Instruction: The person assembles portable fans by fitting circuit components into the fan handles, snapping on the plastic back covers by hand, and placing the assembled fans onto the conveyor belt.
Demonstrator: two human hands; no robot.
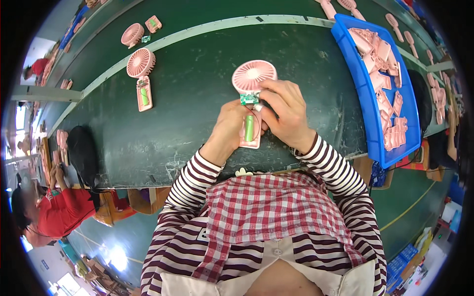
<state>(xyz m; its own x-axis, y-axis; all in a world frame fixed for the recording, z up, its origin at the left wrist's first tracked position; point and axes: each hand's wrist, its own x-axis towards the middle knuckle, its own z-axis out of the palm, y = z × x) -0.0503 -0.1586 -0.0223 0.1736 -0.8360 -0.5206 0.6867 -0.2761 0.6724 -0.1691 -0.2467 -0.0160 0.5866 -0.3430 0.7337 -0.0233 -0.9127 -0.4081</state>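
Note:
A pink handheld fan (254,75) lies on the dark green workbench in front of me, its round slatted head pointing away. Below the head sits a small green circuit board (249,99), and a green battery cell (249,128) rests in the opened handle. Around the left side of the handle my left hand (229,126) is closed, holding it. My right hand (286,111) pinches at the right of the circuit board, by a small white piece; the fingertips partly hide what they grip. Thin wires run beside the battery.
At right stands a blue bin (363,106) of pink plastic casings (385,64). To the left lies another opened fan (140,64), with a further fan head (132,34) beyond the pale divider strip (197,29). A co-worker in a red shirt (61,212) sits at left.

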